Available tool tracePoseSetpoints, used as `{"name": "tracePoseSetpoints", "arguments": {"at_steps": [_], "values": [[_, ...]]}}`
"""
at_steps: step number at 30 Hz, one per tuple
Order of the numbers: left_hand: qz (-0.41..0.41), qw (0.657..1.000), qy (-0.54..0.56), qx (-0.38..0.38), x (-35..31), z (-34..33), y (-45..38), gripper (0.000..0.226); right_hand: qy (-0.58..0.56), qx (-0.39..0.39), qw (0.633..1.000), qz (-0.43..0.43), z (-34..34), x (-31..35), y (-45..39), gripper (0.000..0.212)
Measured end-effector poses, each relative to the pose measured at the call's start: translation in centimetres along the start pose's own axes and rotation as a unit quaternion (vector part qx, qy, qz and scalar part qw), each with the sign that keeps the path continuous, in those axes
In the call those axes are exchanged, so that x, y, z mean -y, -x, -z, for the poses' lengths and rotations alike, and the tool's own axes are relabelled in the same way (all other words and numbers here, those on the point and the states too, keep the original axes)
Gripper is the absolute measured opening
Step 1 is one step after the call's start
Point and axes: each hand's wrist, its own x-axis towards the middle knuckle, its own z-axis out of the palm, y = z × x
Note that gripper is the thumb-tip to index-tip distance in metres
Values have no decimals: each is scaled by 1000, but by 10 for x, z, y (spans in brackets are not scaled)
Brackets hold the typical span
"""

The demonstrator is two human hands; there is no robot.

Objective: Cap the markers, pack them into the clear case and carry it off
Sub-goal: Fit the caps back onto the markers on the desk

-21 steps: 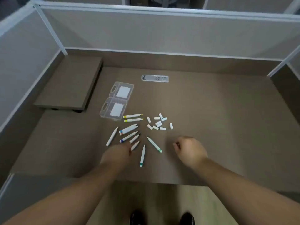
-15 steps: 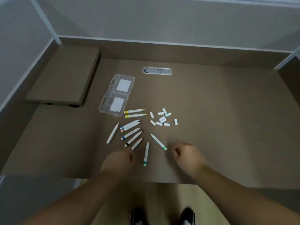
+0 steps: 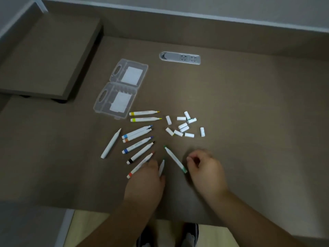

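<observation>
Several uncapped white markers with coloured ends lie fanned on the brown desk. My left hand lies over the nearest ones and grips a white teal-tipped marker between thumb and fingers. A green marker lies just right of it. My right hand hovers at that marker's near end with its fingers loosely curled, holding nothing. Several white caps lie scattered to the right of the markers. The clear case lies open and flat, behind and left of the markers.
A grey socket strip is set into the desk behind the case. A low brown riser stands at the far left. Grey partition walls ring the desk. The desk's front edge runs just under my forearms, with my feet below.
My head has tipped down and closer. My left hand has moved forward onto the nearest markers and taken hold of the teal-tipped one. My right hand has edged toward the green marker.
</observation>
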Motion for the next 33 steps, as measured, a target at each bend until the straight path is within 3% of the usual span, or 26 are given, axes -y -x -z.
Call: {"name": "tracePoseSetpoints", "arguments": {"at_steps": [3,6,12,18,20,22,24,25,27,29,30,33], "values": [[29,999,26,-8,-4,-1,-10,15,-18,-50,998,16,-5,-5,-24,2],[57,992,102,-36,-6,5,-17,8,-33,-69,997,15,-6,-11,-46,13],[73,949,286,-110,-16,16,-25,6,12,-40,997,63,-9,-11,-71,16],[85,928,347,-103,-24,7,-29,7,52,-2,994,91,-12,-14,-70,2],[83,922,363,-104,-26,6,-30,7,19,-1,997,79,-7,-15,-66,3],[81,915,382,-99,-30,8,-31,8,-91,22,996,-3,3,-11,-63,8],[80,899,421,-96,-35,11,-35,8,-274,70,949,-139,14,-5,-62,15],[79,887,444,-97,-38,13,-36,7,-376,100,897,-211,20,-2,-61,16],[71,873,472,-101,-44,18,-41,4,-550,167,751,-325,33,7,-61,12],[60,867,484,-102,-48,22,-47,7,-619,230,644,-387,43,12,-62,8],[53,867,485,-101,-51,24,-51,8,-626,252,621,-400,47,13,-62,7],[37,862,496,-98,-58,27,-59,21,-627,275,596,-419,50,15,-61,6]]}}
